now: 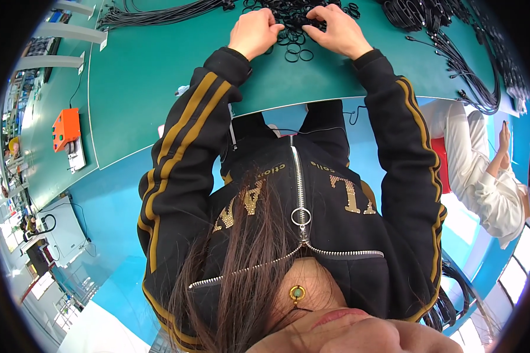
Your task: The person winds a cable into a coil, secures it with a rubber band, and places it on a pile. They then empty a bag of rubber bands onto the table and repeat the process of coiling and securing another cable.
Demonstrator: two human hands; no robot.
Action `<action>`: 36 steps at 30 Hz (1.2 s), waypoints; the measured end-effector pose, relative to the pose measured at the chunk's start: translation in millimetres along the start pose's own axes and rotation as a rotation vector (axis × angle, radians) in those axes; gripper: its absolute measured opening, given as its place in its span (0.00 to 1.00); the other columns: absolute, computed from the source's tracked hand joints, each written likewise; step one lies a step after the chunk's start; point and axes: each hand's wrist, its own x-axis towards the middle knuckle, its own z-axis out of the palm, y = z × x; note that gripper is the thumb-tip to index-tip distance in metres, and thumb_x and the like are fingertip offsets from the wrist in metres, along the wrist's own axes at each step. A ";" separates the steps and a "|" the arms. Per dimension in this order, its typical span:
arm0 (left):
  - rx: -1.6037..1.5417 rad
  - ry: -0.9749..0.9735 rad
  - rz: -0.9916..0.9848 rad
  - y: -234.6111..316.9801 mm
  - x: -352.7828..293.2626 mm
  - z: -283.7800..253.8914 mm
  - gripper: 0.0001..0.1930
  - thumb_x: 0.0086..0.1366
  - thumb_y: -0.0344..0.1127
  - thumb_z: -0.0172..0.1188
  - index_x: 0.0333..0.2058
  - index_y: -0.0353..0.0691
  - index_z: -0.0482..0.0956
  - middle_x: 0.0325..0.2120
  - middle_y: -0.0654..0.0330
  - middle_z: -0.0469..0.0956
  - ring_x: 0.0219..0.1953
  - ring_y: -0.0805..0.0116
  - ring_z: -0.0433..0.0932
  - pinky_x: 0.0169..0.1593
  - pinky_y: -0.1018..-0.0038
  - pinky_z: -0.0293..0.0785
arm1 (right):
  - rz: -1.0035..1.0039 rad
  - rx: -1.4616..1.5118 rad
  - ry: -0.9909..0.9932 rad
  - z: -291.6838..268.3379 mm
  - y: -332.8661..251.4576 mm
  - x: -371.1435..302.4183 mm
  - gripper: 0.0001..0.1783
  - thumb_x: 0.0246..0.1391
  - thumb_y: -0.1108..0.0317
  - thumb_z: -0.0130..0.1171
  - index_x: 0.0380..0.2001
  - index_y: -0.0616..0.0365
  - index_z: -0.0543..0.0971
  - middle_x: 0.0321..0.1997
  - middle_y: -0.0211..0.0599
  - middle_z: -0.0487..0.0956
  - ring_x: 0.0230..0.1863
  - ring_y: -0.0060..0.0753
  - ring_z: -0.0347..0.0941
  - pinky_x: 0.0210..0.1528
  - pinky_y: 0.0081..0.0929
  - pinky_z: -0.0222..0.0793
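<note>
A loose pile of black rings (pixel 293 36) lies on the green table at the far middle. My left hand (pixel 254 32) rests at the pile's left edge with its fingers curled in; whatever is in them is hidden. At the right edge of the pile is my right hand (pixel 340 32), its thumb and forefinger bent and apart, with rings showing beyond the gap. A few single rings (pixel 292 55) lie spread on the near side, between the two hands.
Bundles of black cables lie at the far left (pixel 159 15) and far right (pixel 447 53) of the green table (pixel 153 65). An orange box (pixel 66 129) stands at the left. To the right sits another person in white clothes (pixel 474 159).
</note>
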 end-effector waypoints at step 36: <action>-0.387 0.208 0.019 12.5 7.1 0.1 0.05 0.53 0.33 0.59 0.25 0.37 0.77 0.21 0.52 0.77 0.26 0.57 0.78 0.32 0.67 0.73 | 0.401 0.611 -0.260 4.2 2.1 1.6 0.08 0.55 0.67 0.56 0.33 0.61 0.77 0.25 0.20 0.73 0.24 0.10 0.61 0.26 0.15 0.59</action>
